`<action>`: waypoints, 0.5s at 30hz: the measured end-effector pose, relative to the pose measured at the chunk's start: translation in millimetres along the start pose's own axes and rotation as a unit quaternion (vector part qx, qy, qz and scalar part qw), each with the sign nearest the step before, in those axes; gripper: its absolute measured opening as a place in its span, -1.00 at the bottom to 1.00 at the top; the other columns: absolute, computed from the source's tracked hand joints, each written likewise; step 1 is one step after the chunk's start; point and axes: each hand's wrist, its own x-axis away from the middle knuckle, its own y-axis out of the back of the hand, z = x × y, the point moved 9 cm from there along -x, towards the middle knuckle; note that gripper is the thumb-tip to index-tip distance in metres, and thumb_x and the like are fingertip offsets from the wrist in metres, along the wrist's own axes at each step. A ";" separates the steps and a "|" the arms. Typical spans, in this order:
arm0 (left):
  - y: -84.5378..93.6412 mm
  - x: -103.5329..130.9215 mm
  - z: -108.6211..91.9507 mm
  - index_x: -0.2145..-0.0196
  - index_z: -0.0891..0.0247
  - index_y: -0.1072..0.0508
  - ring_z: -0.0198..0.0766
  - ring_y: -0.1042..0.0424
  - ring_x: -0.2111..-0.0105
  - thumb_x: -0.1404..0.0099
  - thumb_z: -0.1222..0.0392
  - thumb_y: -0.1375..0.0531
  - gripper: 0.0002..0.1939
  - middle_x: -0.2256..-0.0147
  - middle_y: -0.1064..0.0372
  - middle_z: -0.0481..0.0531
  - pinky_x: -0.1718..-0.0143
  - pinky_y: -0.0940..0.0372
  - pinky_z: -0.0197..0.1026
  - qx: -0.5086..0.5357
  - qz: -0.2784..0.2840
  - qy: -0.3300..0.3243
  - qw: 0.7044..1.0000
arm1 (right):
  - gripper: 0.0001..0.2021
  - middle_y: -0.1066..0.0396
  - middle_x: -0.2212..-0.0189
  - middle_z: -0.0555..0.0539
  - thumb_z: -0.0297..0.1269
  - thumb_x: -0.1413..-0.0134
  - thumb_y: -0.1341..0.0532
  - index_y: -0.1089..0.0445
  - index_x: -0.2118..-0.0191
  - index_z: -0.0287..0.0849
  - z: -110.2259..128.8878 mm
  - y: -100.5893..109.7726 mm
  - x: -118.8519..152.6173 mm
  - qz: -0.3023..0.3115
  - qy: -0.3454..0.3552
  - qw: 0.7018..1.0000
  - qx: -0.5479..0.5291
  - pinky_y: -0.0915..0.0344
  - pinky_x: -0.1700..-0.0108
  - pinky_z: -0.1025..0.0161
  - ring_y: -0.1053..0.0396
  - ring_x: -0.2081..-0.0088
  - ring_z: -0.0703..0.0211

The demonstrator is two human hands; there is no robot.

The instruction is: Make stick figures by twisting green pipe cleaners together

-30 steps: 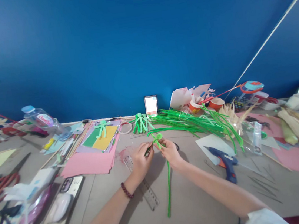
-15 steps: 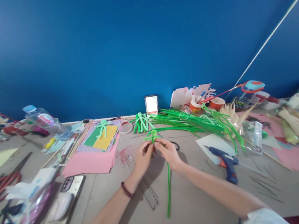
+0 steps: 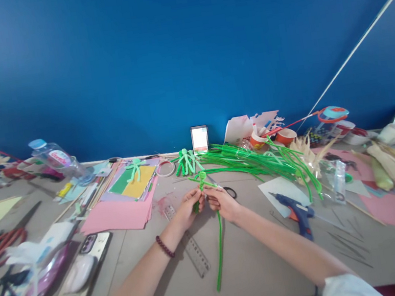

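Note:
Between my two hands, over the middle of the table, is a small green pipe-cleaner figure (image 3: 202,178) with a looped head and side arms. My left hand (image 3: 190,207) pinches its lower part from the left. From the right, my right hand (image 3: 221,202) grips it, fingers closed. A long green stem (image 3: 219,258) hangs down from below my right hand toward the front edge. Behind the hands stand finished-looking green figures (image 3: 187,162), and a big bundle of green pipe cleaners (image 3: 243,158) lies to their right.
A clear ruler (image 3: 194,252) lies under my left forearm. Pink paper (image 3: 120,215) and a phone (image 3: 81,279) are on the left; a blue glue gun (image 3: 300,217) is on the right. Black-handled scissors (image 3: 230,192) lie beside my right hand. A bottle (image 3: 58,159) stands at back left.
The figure's arms have tilted, and both hands have shifted their grip slightly. The hanging stem's lower end has swung a little to the left.

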 end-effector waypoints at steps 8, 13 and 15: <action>-1.5 1.8 0.8 0.56 0.33 -0.34 -0.44 -0.19 0.67 -0.07 -0.03 -0.28 -0.64 0.67 -0.22 -0.10 0.61 -0.08 -0.35 -0.018 0.021 0.033 0.999 | -0.70 -0.07 0.72 0.20 -0.16 0.29 -0.39 -0.32 0.49 -0.23 3.1 -3.1 -1.4 0.038 -0.005 0.999 0.036 0.35 0.67 0.44 0.24 0.71 0.53; 10.0 1.1 -16.6 0.48 0.32 -0.42 -0.38 -0.29 0.59 -0.06 0.00 -0.29 -0.71 0.58 -0.34 -0.06 0.54 -0.18 -0.32 -0.115 -0.061 -0.042 0.991 | -0.65 0.02 0.75 0.23 -0.12 0.34 -0.42 -0.31 0.50 -0.22 8.2 2.1 -3.9 0.006 0.022 0.999 0.044 0.33 0.68 0.44 0.24 0.71 0.52; 17.7 3.4 -30.4 0.45 0.29 -0.45 -0.35 -0.35 0.52 0.00 0.06 -0.33 -0.74 0.52 -0.40 -0.05 0.44 -0.24 -0.30 -0.154 -0.117 -0.110 0.975 | -0.65 0.08 0.77 0.25 -0.12 0.35 -0.42 -0.31 0.49 -0.21 10.4 4.8 -4.4 -0.010 0.039 0.998 0.047 0.33 0.68 0.43 0.25 0.71 0.52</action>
